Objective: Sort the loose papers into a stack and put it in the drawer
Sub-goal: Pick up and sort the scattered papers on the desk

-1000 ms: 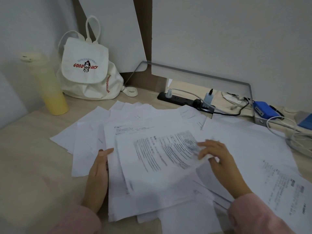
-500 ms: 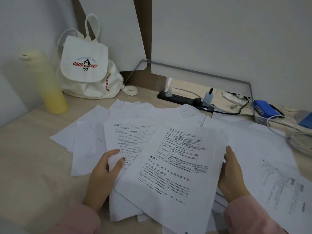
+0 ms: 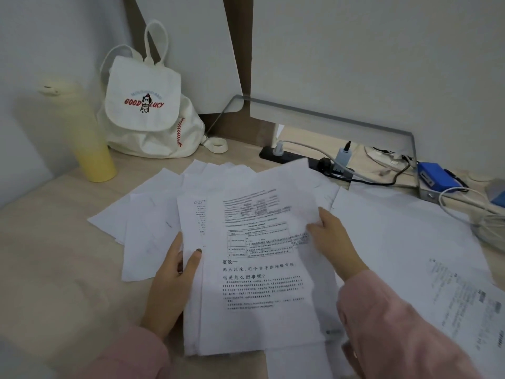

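A growing stack of printed white papers (image 3: 259,302) lies in front of me on the wooden desk (image 3: 54,255). My left hand (image 3: 172,280) grips the stack's left edge, thumb on top. My right hand (image 3: 333,239) pinches a printed sheet (image 3: 273,209) at its right side, holding it over the stack's far half. More loose sheets (image 3: 147,231) fan out to the left and behind, and others (image 3: 404,236) spread to the right. No drawer is in view.
A yellow bottle (image 3: 90,143) and a white backpack (image 3: 147,113) stand at the back left corner. A black power strip (image 3: 295,158) with plugs, a blue box (image 3: 437,177) and white cables (image 3: 470,203) lie at the back right.
The printed sheet that both hands held tilted half a second ago now lies squared on the stack. My right hand has moved up and pinches another sheet over it.
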